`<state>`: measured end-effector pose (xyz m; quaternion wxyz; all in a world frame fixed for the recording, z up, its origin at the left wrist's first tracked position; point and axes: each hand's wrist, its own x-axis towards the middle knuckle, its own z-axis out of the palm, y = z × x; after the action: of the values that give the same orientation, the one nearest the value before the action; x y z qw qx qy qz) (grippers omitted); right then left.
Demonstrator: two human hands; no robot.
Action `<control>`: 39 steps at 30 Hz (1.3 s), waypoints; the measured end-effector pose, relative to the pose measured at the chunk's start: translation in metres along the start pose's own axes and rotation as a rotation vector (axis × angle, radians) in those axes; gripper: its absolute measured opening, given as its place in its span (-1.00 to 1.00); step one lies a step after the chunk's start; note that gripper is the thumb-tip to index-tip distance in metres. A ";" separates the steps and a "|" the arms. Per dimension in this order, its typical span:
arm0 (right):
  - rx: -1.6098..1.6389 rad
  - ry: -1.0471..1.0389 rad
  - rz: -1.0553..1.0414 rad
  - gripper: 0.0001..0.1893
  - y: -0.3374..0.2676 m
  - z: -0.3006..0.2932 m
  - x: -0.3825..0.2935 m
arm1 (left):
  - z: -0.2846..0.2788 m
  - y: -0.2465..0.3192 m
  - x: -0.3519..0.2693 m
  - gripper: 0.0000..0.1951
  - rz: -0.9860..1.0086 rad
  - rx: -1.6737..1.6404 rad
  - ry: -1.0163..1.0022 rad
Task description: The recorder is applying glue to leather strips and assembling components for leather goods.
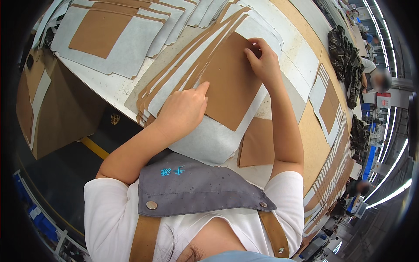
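A brown rectangular sheet (234, 82) lies tilted on a white panel with brown edging (209, 137), the uppermost of a fanned stack. My right hand (263, 59) is at the sheet's upper right corner, thumb and fingers curled around its edge; whether they pinch it is not clear. My left hand (186, 106) rests at the sheet's left edge, index finger extended onto the border and the other fingers folded. Beneath my right forearm, partly hidden, sits a pile of brown pieces (257, 142).
White panels with brown rectangles (98, 32) overlap at the upper left of the table. More panels (327, 104) line the right side, beside dark plaid fabric (343, 62). A large cardboard box (65, 114) stands below the table's left edge. Other people are farther off at right.
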<state>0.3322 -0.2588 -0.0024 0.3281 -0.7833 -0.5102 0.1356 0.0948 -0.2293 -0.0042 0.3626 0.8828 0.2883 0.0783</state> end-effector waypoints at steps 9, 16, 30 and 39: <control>-0.114 -0.015 0.069 -0.69 0.004 0.004 -0.001 | 0.002 -0.006 0.000 -0.67 0.024 -0.007 -0.024; -0.159 -0.035 -0.012 -0.71 0.005 0.006 0.000 | 0.003 -0.007 0.000 -0.66 0.039 0.001 -0.009; -0.121 -0.067 -0.451 -0.79 -0.012 0.031 -0.044 | -0.025 0.012 -0.033 -0.66 0.110 -0.050 -0.218; 0.005 -0.200 -0.617 -0.69 -0.035 0.032 -0.074 | -0.008 -0.003 -0.040 -0.74 0.433 -0.209 -0.113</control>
<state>0.2571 -0.3034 -0.0127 0.3039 -0.5739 -0.7528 0.1071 0.0581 -0.2452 0.0026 0.4421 0.8847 0.0619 0.1343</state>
